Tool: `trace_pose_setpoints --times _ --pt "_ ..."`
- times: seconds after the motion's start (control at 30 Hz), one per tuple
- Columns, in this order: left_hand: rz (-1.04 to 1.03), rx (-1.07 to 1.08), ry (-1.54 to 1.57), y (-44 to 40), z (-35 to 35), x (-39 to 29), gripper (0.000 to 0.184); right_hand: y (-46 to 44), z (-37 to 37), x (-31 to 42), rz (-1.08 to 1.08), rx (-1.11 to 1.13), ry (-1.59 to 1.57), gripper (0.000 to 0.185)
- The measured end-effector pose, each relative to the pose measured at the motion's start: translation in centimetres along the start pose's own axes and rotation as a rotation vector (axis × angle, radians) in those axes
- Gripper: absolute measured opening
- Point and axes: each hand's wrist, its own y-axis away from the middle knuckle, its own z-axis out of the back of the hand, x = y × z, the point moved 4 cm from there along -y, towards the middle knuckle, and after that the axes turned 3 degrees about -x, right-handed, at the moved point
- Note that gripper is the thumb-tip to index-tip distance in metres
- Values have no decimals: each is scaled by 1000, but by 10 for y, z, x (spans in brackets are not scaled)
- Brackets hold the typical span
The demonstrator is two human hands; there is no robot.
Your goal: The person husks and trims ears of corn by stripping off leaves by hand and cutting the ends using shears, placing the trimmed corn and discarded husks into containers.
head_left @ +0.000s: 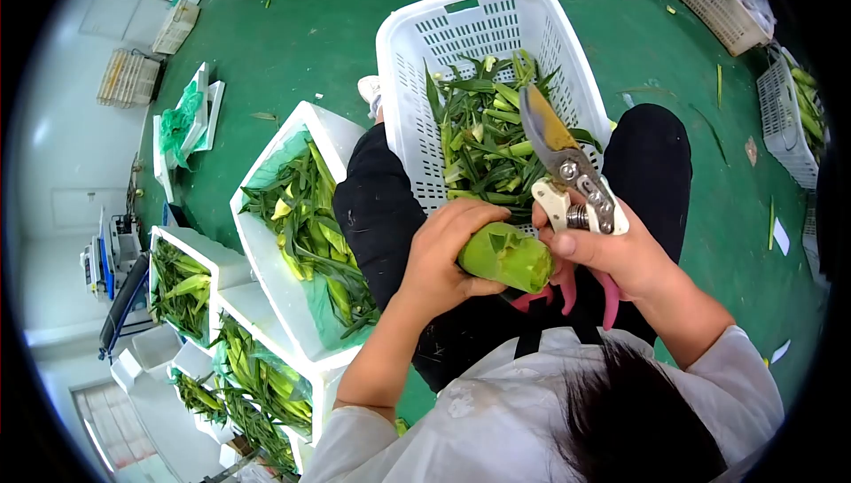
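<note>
My left hand [448, 257] is wrapped round a green ear of corn [507, 258], its cut stem end facing right. In my right hand [620, 257] is a pair of pruning shears [567, 164] with white and pink handles and a stained blade pointing up and away. Fingers of the right hand are close against the corn's end; whether they press on it I cannot tell. Just beyond both hands, between the knees, stands a white plastic basket [399, 66] holding cut green husks and leaves [487, 120].
Left of me, a foam box [266, 244] lined with green film holds corn with leaves. More foam boxes [239, 275] of corn stand behind it. At the right are a crate [709, 4] with plastic bags and a white basket [784, 133] of corn. Scraps lie on the green floor [337, 31].
</note>
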Motion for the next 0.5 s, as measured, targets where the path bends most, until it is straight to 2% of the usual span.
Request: trace_pose_setpoints --times 0.1,0.23,0.27,0.37,0.43,0.5 --pt "-16 39 -57 -5 4 4 67 -2 0 9 123 156 176 26" --pt "-4 95 -109 -5 8 10 67 -9 2 13 276 198 549 30" --pt "-10 96 -130 -6 8 12 67 -10 -2 14 220 154 562 28" --pt "-7 81 -205 -6 8 13 67 -11 -6 18 249 69 857 22" --pt "-27 65 -256 -7 7 15 68 -12 -8 14 297 -5 882 20" --pt "-31 104 -139 -7 3 21 69 -14 -3 7 390 -40 890 22"
